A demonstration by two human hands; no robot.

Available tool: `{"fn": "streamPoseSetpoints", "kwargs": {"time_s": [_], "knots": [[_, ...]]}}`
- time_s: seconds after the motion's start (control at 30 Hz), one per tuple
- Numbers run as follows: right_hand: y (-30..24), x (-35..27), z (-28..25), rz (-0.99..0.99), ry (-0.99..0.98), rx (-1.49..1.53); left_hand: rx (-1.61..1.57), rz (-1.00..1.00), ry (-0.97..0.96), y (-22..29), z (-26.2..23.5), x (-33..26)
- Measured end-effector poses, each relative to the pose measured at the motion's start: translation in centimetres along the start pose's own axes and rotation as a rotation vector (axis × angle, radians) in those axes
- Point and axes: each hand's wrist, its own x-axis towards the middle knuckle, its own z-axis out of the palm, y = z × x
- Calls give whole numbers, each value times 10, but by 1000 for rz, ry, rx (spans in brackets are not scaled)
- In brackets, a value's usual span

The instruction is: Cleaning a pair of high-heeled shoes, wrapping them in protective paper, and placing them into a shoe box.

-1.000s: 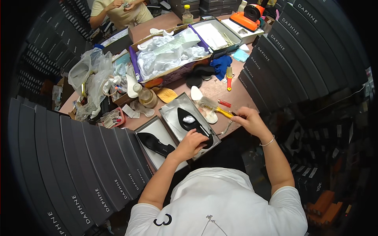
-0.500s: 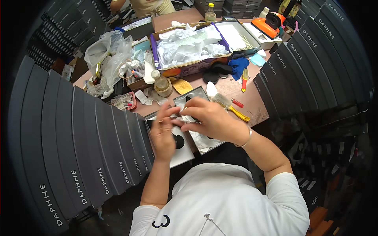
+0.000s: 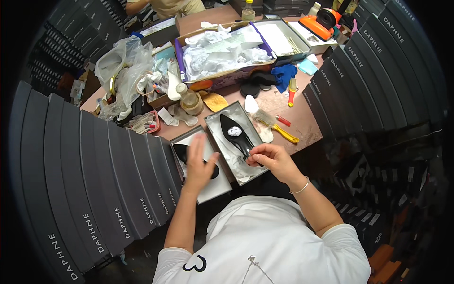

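A black pointed shoe (image 3: 229, 128) with a white paper wad in it lies in an open grey shoebox (image 3: 212, 124) lined with white tissue. My right hand (image 3: 274, 163) is at the shoe's back end, thumb and forefinger pinched on what looks like its thin strap. To its left, my left hand (image 3: 199, 165) hovers, slightly blurred, with outstretched fingers and nothing held. Beneath it is a white-bottomed box or lid (image 3: 215, 190), where another black shoe (image 3: 180, 151) shows in part; my hand hides the rest.
Stacked dark shoeboxes rise on the left (image 3: 94, 175) and right (image 3: 364, 80). Beyond the shoe stand a glass bottle (image 3: 190, 102) and a purple-edged carton (image 3: 222, 78) of crumpled paper. A yellow-handled brush (image 3: 283, 134) and red lighter (image 3: 283, 120) lie to the right.
My hands were close together over the shoebox and have moved apart. The left moved down and left; the right went right to the shoe's back end. The shoe is now uncovered.
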Motion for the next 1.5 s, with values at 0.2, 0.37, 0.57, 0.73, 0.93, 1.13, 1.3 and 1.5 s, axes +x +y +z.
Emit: {"fn": "streamPoseSetpoints", "kwargs": {"time_s": [0.2, 0.37, 0.57, 0.73, 0.93, 1.13, 1.3, 1.5], "knots": [[7, -4, 18, -308, 172, -369, -1086, -315, -272, 71, 46, -15], [29, -11, 6, -105, 157, 32, -958, -481, -411, 57, 51, -25], [48, -36, -16, 54, 111, -123, -552, -248, -380, 56, 48, -42], [62, -31, -58, -237, 226, -882, -321, -124, -189, 65, 26, -39], [75, 7, -63, -328, -27, -976, -179, 28, -193, 105, -22, -10], [70, 40, -52, -360, -192, -768, -233, -91, -172, 48, 57, -27], [60, 47, -37, -247, -196, -657, -251, -146, -103, 38, 57, -16], [60, 51, -34, -259, -224, -705, -186, -106, -215, 31, 58, -17]]}}
